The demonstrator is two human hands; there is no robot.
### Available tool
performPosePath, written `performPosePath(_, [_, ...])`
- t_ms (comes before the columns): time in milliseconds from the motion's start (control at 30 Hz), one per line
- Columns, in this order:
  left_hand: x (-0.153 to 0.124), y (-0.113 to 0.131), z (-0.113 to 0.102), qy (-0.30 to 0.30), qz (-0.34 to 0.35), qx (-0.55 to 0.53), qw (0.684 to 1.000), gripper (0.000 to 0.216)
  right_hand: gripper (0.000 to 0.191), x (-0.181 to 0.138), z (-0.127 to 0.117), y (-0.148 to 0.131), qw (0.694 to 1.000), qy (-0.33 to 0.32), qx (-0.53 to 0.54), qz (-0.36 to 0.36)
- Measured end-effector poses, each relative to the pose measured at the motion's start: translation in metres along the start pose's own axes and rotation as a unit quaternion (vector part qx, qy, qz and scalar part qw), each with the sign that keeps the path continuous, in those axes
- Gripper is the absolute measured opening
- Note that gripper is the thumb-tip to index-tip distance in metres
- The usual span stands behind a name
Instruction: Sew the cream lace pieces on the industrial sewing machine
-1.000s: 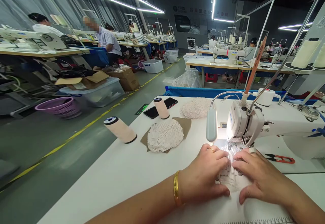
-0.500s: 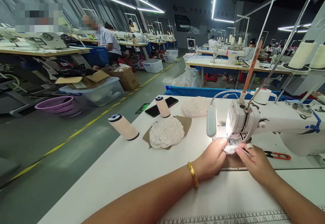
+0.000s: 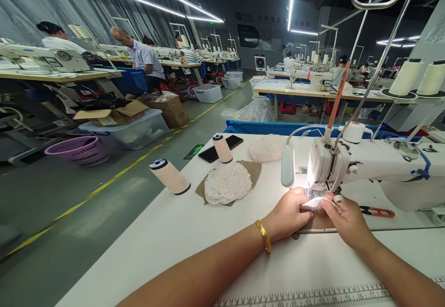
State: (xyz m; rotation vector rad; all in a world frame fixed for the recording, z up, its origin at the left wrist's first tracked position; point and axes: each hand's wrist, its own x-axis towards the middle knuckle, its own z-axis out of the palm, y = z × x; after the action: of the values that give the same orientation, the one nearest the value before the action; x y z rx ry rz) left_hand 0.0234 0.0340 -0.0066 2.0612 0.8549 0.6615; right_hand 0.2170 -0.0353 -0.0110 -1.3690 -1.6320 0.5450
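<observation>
A small piece of white lace fabric [image 3: 314, 203] is stretched between my two hands, just in front of the needle area of a white sewing machine [image 3: 385, 161]. My left hand [image 3: 289, 214] pinches its left end, thumb toward me. At its right end my right hand [image 3: 347, 219] grips the lace between thumb and fingers. The machine's presser foot is partly hidden behind the fabric and my fingers. A lit lamp [image 3: 287, 165] shines on the spot from the left. Red-handled thread snips [image 3: 377, 212] lie on the machine bed, right of my right hand.
Left on the white table [image 3: 146, 246] are a stack of lace pieces [image 3: 227, 184] on brown card, another lace stack [image 3: 266, 148], two thread cones [image 3: 169, 176] [image 3: 222, 148] and a phone [image 3: 220, 148]. A printed ruler [image 3: 313, 295] runs along the near edge. Other people work at machines beyond.
My hands have drawn slightly apart, and more of the lace now shows stretched between them. The left hand has shifted a little left. The camera view has moved slightly.
</observation>
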Motion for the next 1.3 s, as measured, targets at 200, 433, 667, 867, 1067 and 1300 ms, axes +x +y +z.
performPosePath(200, [-0.003, 0.005, -0.002, -0.014, -0.046, -0.073, 0.996, 0.013, 0.038, -0.001, -0.001, 0.003, 0.999, -0.034, -0.001, 0.011])
performPosePath(433, [-0.009, 0.008, -0.004, -0.008, 0.013, -0.084, 0.996, 0.029, 0.033, -0.004, -0.006, 0.002, 0.996, -0.069, -0.039, -0.051])
performPosePath(667, [-0.031, -0.004, 0.002, 0.028, 0.237, 0.146, 0.960, 0.018, 0.035, -0.006, -0.019, -0.002, 0.928, -0.211, -0.195, -0.237])
performPosePath(867, [-0.041, -0.002, 0.005, 0.027, 0.268, 0.221, 0.937, 0.019, 0.033, -0.008, -0.020, -0.005, 0.910, -0.235, -0.243, -0.241])
performPosePath(1067, [-0.036, -0.004, 0.006, 0.041, 0.266, 0.213, 0.939, 0.020, 0.032, -0.008, -0.018, 0.003, 0.915, -0.217, -0.255, -0.227])
performPosePath(1300, [-0.028, -0.006, 0.005, 0.042, 0.244, 0.221, 0.943, 0.027, 0.036, -0.003, -0.015, 0.009, 0.910, -0.177, -0.282, -0.246])
